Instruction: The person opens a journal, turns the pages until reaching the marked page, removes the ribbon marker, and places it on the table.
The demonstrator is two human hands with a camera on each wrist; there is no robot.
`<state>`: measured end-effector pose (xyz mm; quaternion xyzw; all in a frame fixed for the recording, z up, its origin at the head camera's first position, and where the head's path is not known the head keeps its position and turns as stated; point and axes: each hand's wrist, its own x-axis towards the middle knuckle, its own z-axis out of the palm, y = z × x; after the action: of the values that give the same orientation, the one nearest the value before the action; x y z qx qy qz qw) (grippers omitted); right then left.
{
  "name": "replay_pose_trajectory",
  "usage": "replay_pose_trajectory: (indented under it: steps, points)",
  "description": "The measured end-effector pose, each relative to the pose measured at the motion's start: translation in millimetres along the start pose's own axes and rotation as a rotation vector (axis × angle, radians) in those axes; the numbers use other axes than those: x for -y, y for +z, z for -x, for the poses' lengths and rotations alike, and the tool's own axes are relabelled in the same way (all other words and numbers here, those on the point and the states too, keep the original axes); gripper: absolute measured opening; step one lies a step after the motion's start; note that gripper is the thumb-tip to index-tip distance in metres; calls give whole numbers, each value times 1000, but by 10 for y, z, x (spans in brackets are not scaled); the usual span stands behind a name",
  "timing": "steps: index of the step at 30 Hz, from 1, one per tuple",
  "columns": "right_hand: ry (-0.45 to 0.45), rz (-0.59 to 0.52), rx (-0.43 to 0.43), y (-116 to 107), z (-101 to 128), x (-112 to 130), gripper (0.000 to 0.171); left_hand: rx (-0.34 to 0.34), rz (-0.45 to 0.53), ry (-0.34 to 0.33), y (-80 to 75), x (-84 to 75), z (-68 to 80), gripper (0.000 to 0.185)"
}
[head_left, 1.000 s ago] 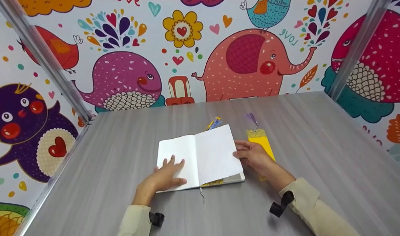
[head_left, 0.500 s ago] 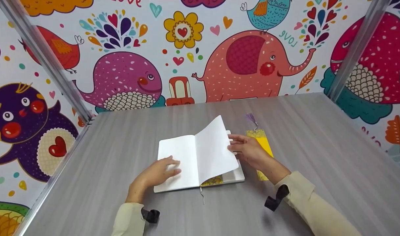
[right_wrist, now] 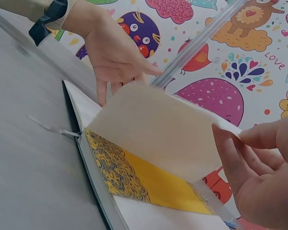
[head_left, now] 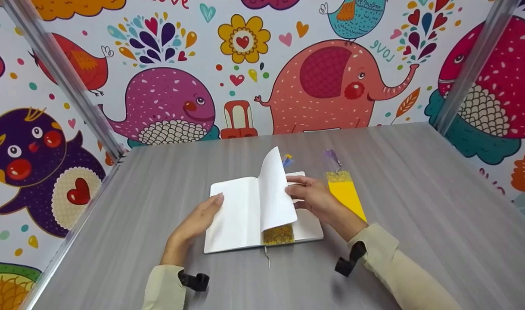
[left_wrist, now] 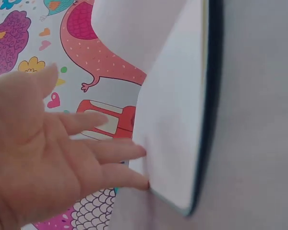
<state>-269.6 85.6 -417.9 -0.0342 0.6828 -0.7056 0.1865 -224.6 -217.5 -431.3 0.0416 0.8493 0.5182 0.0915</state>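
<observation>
A white-paged notebook point(head_left: 233, 215) with a dark cover lies spread on the grey table. My right hand point(head_left: 319, 200) pinches the outer edge of a raised page point(head_left: 274, 196) between thumb and fingers, and the page curves up and leftward. Beneath it, a yellow bookmark point(right_wrist: 158, 184) with patterned gold ends lies along the right-hand side near the spine. Its blue-and-yellow tassel point(head_left: 287, 160) pokes out past the top edge. At the notebook's left edge is my left hand point(head_left: 197, 219), fingers extended, with fingertips right at the page edge in the left wrist view.
Right of the notebook lies a second yellow bookmark point(head_left: 347, 196) with a purple tassel point(head_left: 332, 159), partly covered by the right forearm. A thin ribbon point(head_left: 268, 258) trails from the notebook's lower edge. Cartoon-printed panels point(head_left: 245, 107) and metal posts point(head_left: 64, 82) enclose the table.
My right hand has drawn the page leftward and up, so more of the bookmark beneath shows. The left hand has slid off the left page to its outer edge.
</observation>
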Motion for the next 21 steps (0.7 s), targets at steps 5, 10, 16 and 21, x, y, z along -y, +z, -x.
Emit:
replay_pose_trajectory:
  steps: [5, 10, 16, 21]
  points:
    - [-39, -33, 98, 98, -28, -10, 48, 14, 179, -25, -11, -11, -19, 71]
    - [-105, -12, 276, 164, -35, -45, 54, 18, 288, -62, -40, -13, -21, 76]
    - [-204, 230, 311, 241, -20, -111, 53, -18, 289, -74, -54, 0, -4, 83]
    - [-242, 533, 224, 326, 22, -186, 50, -26, 300, -70, -60, 18, -8, 85]
